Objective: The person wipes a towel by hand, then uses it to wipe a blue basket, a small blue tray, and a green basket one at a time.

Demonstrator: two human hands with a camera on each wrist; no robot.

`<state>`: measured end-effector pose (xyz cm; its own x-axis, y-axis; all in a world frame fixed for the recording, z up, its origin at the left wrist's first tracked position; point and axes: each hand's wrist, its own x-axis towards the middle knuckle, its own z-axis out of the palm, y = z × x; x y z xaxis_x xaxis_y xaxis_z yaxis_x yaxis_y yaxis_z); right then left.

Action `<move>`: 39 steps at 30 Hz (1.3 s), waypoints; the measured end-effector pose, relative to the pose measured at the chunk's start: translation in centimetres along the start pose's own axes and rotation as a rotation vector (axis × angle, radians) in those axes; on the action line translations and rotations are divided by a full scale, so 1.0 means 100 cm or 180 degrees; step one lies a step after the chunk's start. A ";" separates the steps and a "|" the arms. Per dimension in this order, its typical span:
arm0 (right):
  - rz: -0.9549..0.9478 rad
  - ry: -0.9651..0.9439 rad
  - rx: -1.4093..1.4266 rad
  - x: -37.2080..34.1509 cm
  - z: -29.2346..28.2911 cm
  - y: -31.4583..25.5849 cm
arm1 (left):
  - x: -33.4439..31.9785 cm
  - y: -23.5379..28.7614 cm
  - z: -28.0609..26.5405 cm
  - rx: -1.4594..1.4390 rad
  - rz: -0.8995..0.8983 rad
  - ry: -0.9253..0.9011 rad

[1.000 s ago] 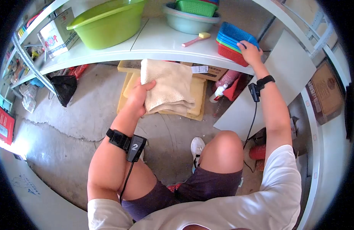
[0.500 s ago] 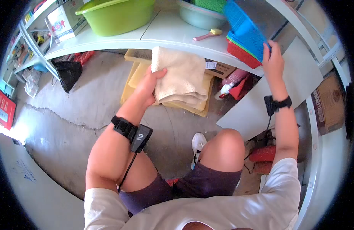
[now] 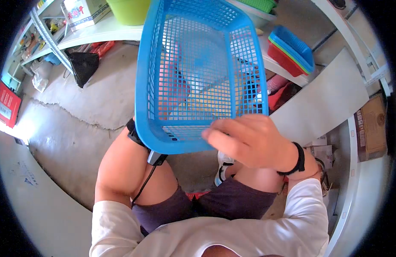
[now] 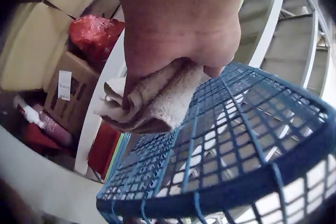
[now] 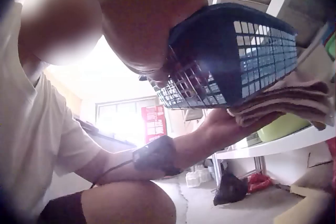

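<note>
A blue plastic basket (image 3: 143, 92) with mesh sides is held up before the person's body, its open top facing the head camera. The right hand (image 3: 255, 141) grips its near rim by the right corner, the fingers over the edge. Behind the basket the left hand (image 4: 184, 43) holds a folded cream towel (image 4: 163, 103), hidden from the head camera except as blurred shapes through the mesh. In the right wrist view the towel (image 5: 294, 98) lies right against the basket's underside.
A stack of blue, green and red baskets (image 3: 292, 49) stands on the white shelf (image 3: 84, 37) at right. The green tub (image 3: 129, 10) and a white box (image 3: 81, 13) are further left. A white board (image 3: 324, 96) leans below; a black bag (image 3: 83, 68) hangs at left.
The right hand has lifted the top blue basket off the stack and brought it left and nearer, in front of the towel. The left hand keeps its hold on the towel.
</note>
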<state>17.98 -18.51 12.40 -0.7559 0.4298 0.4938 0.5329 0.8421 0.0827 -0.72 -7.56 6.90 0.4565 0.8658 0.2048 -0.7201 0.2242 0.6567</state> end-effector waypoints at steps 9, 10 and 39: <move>0.1190 0.0862 0.0269 -0.021 0.056 0.064 | 0.022 -0.034 -0.017 0.0407 -0.0646 0.0042; 0.1468 0.0710 0.0451 -0.024 0.056 0.065 | 0.025 -0.036 -0.017 0.0478 -0.0583 -0.0027; 0.0665 0.0344 0.1344 -0.043 0.044 0.044 | 0.030 -0.015 -0.008 0.0219 -0.0094 0.0518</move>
<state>21.92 -15.21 6.78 -0.5935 0.5863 0.5514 0.4512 0.8096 -0.3753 1.28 -4.94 5.98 0.3822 0.9215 0.0684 -0.6677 0.2242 0.7099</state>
